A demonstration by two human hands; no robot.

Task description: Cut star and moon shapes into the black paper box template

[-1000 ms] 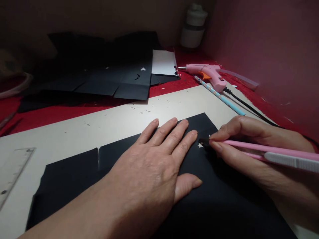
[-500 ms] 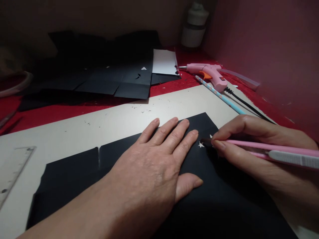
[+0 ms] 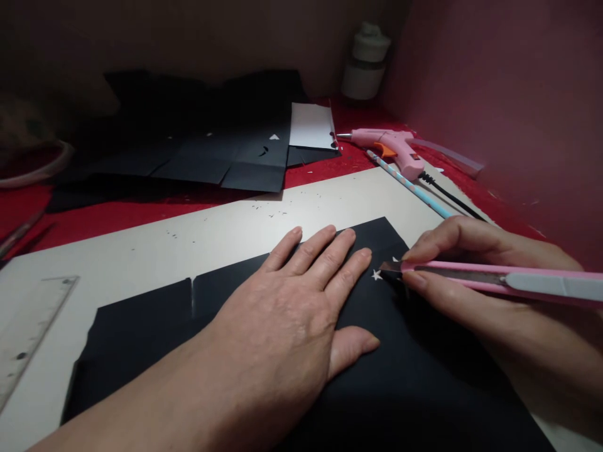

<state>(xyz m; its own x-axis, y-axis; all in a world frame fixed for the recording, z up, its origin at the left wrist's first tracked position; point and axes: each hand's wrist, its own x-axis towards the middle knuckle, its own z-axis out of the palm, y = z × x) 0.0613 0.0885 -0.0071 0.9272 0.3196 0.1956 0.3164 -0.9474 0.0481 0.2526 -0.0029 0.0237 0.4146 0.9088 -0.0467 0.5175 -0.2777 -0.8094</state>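
Note:
My left hand (image 3: pixel 292 314) lies flat on a sheet of black card (image 3: pixel 141 339), fingers spread a little and thumb out to the right. Between the fingers and thumb of my right hand (image 3: pixel 471 251) is a pink utility knife (image 3: pixel 475 274) with a grey slider, held low over the card. Its blade points left, close to a small star-shaped cutout (image 3: pixel 376 275) that shows pale against the black. Another pale opening is partly hidden behind my right fingertips. Whether the blade tip touches the card I cannot tell.
Behind lies more black card (image 3: pixel 188 154) with small cutouts, beside a white piece (image 3: pixel 311 125). A pink glue gun (image 3: pixel 391 144) and a blue pencil (image 3: pixel 409 183) rest at the back right. A clear ruler (image 3: pixel 32 333) lies left; dark scraps dot the white board (image 3: pixel 226 226).
The knife has tilted and its blade has lifted slightly away from the star, showing more of its side. My left hand stays flat; the whole view has shifted slightly.

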